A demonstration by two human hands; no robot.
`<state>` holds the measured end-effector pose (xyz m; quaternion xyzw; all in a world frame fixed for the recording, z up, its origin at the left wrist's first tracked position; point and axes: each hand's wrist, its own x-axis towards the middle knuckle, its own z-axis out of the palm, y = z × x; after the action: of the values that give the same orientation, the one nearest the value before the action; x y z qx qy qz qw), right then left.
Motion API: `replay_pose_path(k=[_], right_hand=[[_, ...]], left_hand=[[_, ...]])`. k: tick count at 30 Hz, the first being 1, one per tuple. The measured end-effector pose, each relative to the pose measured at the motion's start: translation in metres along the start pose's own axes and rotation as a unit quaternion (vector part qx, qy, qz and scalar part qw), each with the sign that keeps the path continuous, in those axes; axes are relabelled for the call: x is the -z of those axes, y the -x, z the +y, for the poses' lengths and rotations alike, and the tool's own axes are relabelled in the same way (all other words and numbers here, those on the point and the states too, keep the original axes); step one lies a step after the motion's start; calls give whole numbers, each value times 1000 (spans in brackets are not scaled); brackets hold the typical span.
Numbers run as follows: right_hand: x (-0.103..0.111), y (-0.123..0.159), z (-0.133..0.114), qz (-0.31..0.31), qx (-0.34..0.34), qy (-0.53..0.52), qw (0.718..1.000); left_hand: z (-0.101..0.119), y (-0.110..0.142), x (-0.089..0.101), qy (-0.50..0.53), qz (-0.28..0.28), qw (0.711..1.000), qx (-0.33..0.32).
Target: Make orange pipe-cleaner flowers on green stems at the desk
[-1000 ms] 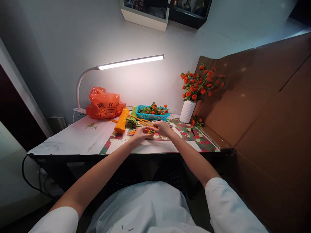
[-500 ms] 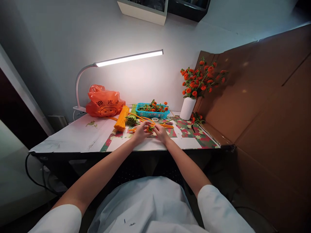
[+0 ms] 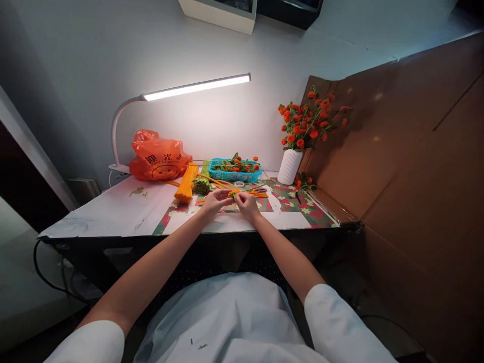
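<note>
My left hand [image 3: 214, 201] and my right hand [image 3: 246, 204] meet over the patterned mat [image 3: 287, 201] on the desk. Both pinch a small orange and green pipe-cleaner flower [image 3: 232, 194] between their fingertips. Loose orange pipe cleaners [image 3: 251, 192] lie just behind the hands. A bundle of orange pipe cleaners [image 3: 186, 184] and a green bundle [image 3: 203, 182] lie to the left of them.
A blue basket [image 3: 227, 176] of finished flowers stands at the back, a white vase [image 3: 289, 166] of orange flowers to its right. An orange plastic bag [image 3: 159, 157] and a desk lamp [image 3: 181, 91] are at back left. A brown cardboard wall [image 3: 408, 151] closes the right side.
My right hand has drawn back toward me and now meets the left hand at the small flower. The view has tilted slightly.
</note>
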<state>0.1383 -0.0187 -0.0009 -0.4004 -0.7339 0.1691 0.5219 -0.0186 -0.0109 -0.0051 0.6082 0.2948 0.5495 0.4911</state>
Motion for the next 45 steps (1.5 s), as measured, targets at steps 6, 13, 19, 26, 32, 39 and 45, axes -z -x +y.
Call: replay_pose_path(k=[6,13,19,26,32,39,45], right_hand=[[1,1,2,-42,7,29,999],[6,1,0,-41,10,77,996],[0,1,-3,-72,7,168,983],[0,4,-3,-53,16,87,995],[2,5,-6,-28,32,54,998],[-2,3,-7,-70,11,226,972],[-4,2,-7,-78,23,258,963]], left_hand=[[3,-1,1,-38,7,999,-26],[4,1,-1,-100,7,995,29],[-6,-3,1,-104,13,994,-20],[-5,-3,1,-98,11,994,-45],[-1,0,-3,-51,-7,999,7],[-3,-1,0,-24,-12,999,23],[-11,-5,1,-41,9,999,28]])
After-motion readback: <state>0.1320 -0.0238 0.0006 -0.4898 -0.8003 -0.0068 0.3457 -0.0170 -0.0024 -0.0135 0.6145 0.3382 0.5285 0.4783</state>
